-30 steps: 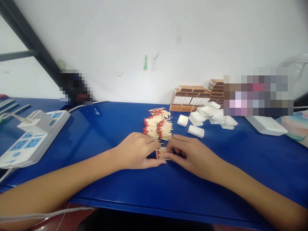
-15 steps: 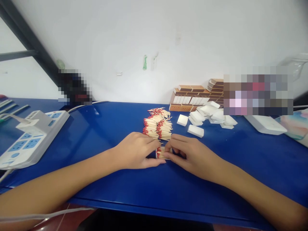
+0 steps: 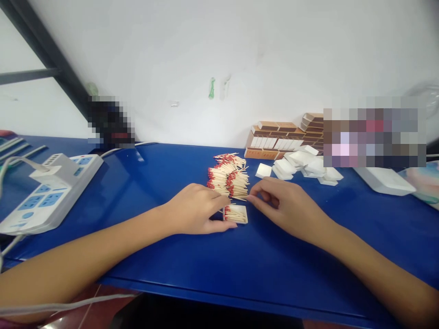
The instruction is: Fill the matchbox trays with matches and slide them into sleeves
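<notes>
The matchbox tray [image 3: 236,214] lies flat on the blue surface [image 3: 154,183], just in front of the heap of loose matches [image 3: 229,177]. Its long axis runs left to right, and the matches packed in it have their red heads at the left end. The left hand [image 3: 195,210] rests palm down with its forearm on the surface, thumb stretched along the tray's near edge and fingers [image 3: 216,204] curled at its left end, clamping it there. The right hand [image 3: 291,205] hovers palm down just right of the heap, thumb and forefinger tips drawn close together at its edge, though whether they nip a match cannot be told.
</notes>
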`<action>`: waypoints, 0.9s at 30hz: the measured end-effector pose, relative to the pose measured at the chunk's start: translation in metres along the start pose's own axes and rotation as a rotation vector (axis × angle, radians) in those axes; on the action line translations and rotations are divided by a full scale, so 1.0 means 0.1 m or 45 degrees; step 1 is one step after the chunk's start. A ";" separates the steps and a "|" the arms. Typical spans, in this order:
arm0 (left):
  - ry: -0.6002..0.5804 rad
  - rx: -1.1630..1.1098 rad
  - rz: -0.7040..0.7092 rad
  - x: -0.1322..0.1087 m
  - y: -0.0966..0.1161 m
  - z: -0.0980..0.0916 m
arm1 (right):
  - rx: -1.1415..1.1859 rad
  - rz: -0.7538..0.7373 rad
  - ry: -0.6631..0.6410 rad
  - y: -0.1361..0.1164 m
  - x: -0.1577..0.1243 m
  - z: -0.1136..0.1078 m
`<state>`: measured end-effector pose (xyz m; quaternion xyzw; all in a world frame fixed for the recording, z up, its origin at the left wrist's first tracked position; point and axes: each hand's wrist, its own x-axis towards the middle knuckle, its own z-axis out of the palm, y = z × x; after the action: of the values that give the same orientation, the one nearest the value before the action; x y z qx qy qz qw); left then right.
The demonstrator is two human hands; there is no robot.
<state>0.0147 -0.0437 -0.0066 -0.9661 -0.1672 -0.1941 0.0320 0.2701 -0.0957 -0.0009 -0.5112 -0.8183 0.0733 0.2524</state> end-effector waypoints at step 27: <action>-0.059 -0.024 0.059 -0.01 0.08 0.04 | 0.375 -0.154 -0.303 -0.30 -0.09 0.12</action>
<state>0.0182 -0.0508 -0.0109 -0.9742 -0.1436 -0.1725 0.0236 0.2436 -0.1162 -0.0025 -0.4065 -0.8520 0.2369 0.2298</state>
